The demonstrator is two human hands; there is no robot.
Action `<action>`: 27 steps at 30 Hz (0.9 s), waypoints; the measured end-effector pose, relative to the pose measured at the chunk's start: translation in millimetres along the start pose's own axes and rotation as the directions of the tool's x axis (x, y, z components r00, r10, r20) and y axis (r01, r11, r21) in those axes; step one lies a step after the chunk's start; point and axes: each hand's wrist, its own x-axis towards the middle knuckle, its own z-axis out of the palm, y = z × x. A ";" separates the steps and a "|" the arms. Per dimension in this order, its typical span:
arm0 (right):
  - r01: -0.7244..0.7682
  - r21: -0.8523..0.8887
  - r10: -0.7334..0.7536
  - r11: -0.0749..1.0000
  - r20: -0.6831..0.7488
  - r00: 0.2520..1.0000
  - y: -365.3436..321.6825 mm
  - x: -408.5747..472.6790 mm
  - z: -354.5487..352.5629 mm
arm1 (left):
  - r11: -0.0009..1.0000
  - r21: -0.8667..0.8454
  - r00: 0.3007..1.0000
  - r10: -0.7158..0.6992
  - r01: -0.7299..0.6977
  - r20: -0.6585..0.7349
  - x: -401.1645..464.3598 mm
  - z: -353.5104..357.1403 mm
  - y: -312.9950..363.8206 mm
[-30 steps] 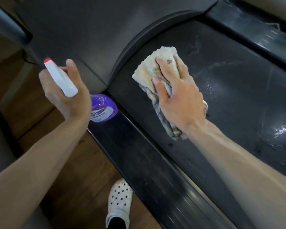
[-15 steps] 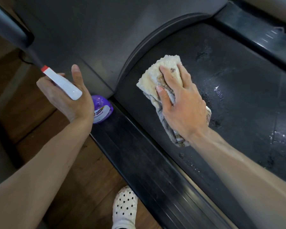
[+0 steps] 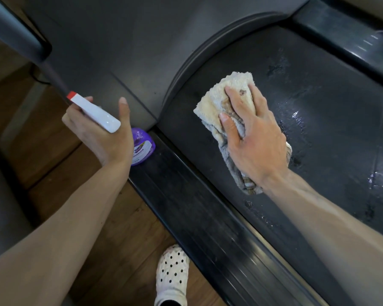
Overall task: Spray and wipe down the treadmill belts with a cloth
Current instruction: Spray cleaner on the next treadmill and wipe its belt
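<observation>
Pressing cloth (image 3: 224, 111) on wet belt (image 3: 318, 129), right hand (image 3: 252, 142) grip spread, left hand (image 3: 102, 133) grip curled round purple spray bottle (image 3: 142, 146)

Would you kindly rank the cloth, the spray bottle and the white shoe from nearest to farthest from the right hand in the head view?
1. The cloth: directly under the right hand, pressed onto the treadmill belt.
2. The spray bottle: off to the left, held in the left hand over the side rail.
3. The white shoe: lowest in view, on the wooden floor.
</observation>
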 end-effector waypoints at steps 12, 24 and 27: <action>0.025 -0.014 -0.025 1.000 0.002 1.000 -3.3 -3.8 -17.5 | 0.889 0.009 0.882 0.453 -0.458 0.131 -7.3 -41.2 28.2; -0.051 -0.131 0.041 0.990 -0.081 0.996 53.9 -8.8 -56.9 | 0.859 -0.204 0.694 0.502 -0.470 0.517 -75.2 11.2 72.5; -0.084 -0.170 0.071 0.982 -0.080 0.994 67.6 -11.2 -56.0 | 0.860 -0.216 0.609 0.486 -0.463 0.627 -75.8 17.5 60.3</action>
